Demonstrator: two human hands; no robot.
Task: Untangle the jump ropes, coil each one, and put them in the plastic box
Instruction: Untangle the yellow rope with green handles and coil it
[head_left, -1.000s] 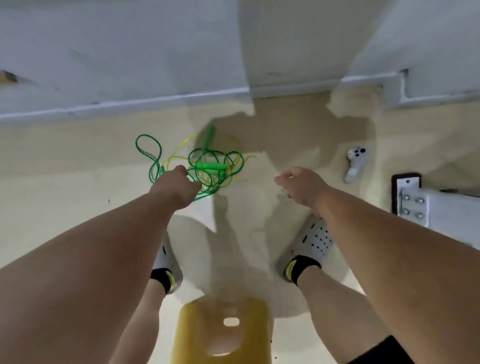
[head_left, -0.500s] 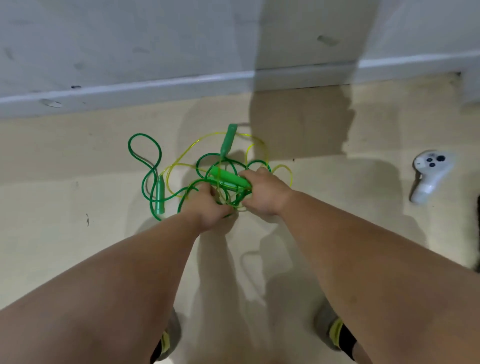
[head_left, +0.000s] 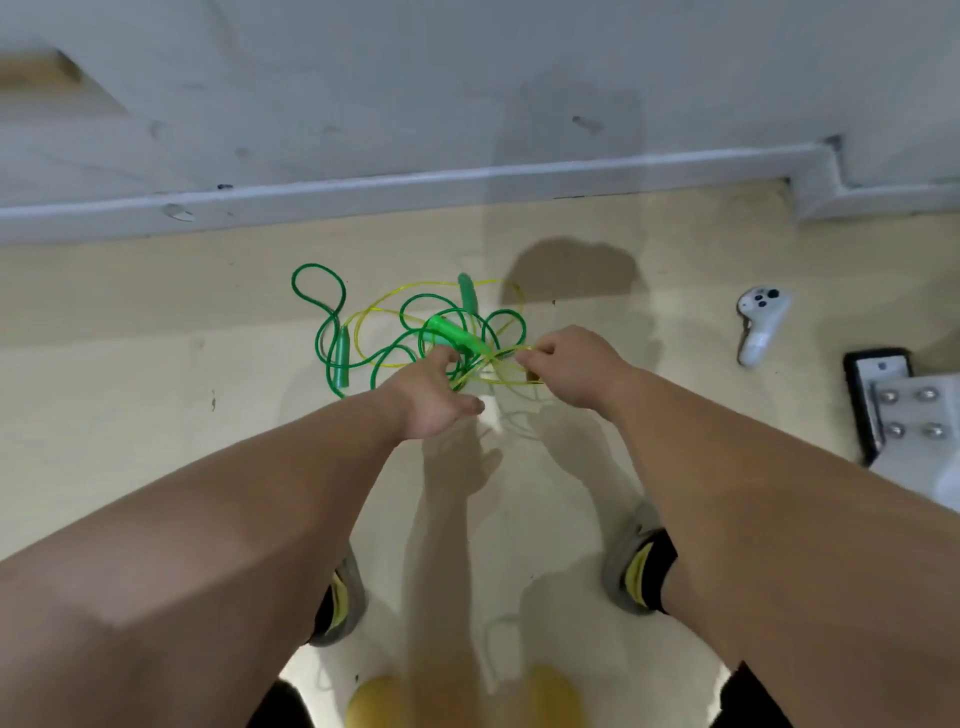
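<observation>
Green jump rope (head_left: 332, 317): lies tangled on the beige floor (head_left: 130, 364), near the grey skirting board (head_left: 363, 195). A free loop at its left end points toward the wall.

Leftmost green handle (head_left: 340, 361): long axis runs from wall to person. Second handle (head_left: 466, 296): much the same axis, farther back. Third handle (head_left: 449, 332): diagonal, upper left to lower right, on top of the heap.

Yellow jump rope (head_left: 431, 287): thin, translucent, looped through the green one. Its course inside the knot is hard to trace.

Left hand (head_left: 428, 402): thumb out, fingers reaching into the near edge of the tangle. Tips are hidden among the cords, so I cannot tell whether it grips.

Yellow stool (head_left: 550, 696): at the bottom edge, blurred and cut off.

Right hand (head_left: 576, 369): pinches a yellow strand at the tangle's right edge.

White handheld controller (head_left: 759, 325): on the floor, well right of the ropes.

White bolted bracket (head_left: 906, 415): cut off by the right edge.
</observation>
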